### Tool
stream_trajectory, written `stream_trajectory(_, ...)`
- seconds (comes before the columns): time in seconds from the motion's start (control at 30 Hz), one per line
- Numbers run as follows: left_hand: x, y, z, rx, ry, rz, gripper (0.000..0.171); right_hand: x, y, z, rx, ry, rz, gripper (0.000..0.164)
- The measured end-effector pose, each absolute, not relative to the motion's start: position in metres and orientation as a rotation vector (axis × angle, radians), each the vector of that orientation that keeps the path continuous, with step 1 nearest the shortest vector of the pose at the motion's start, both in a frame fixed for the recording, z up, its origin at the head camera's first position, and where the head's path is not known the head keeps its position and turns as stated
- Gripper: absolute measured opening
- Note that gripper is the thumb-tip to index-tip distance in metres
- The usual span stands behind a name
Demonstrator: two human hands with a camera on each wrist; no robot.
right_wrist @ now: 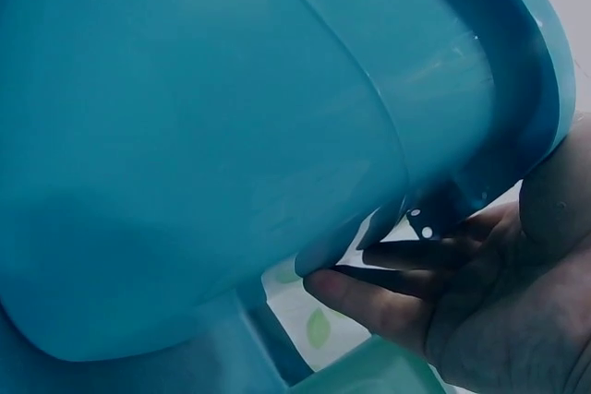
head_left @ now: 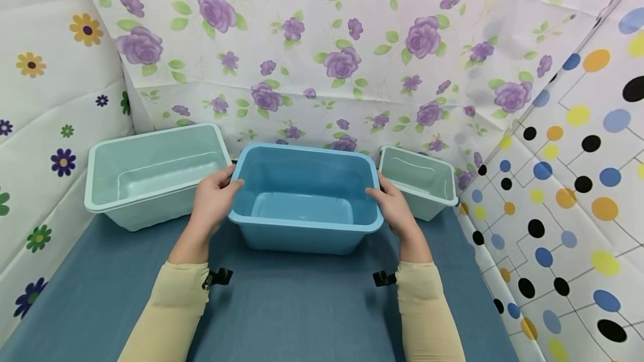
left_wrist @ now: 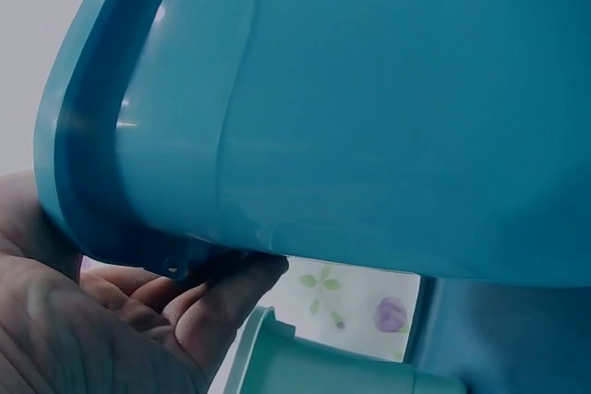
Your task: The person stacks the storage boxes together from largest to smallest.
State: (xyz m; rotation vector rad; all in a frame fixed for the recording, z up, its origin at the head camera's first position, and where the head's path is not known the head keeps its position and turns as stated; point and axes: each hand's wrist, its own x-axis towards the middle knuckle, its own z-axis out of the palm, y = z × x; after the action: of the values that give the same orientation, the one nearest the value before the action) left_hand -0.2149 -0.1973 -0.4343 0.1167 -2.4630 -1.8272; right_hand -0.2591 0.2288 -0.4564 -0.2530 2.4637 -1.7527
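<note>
A blue rectangular plastic tub [head_left: 302, 239], with nothing inside it, is held at its two short ends in the middle of the head view. My left hand [head_left: 215, 197] grips its left rim, thumb over the edge and fingers beneath. On the opposite end my right hand [head_left: 394, 205] holds the right rim the same way. From the left wrist view, the fingers [left_wrist: 231, 306] curl under the lip beside the tub's wall [left_wrist: 369, 117]. In the right wrist view, fingers [right_wrist: 379, 306] reach under the rim along the blue wall [right_wrist: 203, 117].
A larger pale green tub [head_left: 166, 205] stands at the left, close to my left hand. At the right is a smaller pale green tub [head_left: 427, 205], behind my right hand. A blue cloth [head_left: 302, 306] covers the table. Flowered sheet [head_left: 312, 94] and dotted sheet [head_left: 568, 228] enclose it.
</note>
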Motion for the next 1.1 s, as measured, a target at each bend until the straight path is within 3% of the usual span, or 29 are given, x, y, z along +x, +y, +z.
stream_trajectory(1.1, -0.193, -0.195, -0.436, 0.100, -2.460, -1.788, 0.060, -0.243, 0.234, -0.459, -0.261, 2.461, -1.751, 0.069)
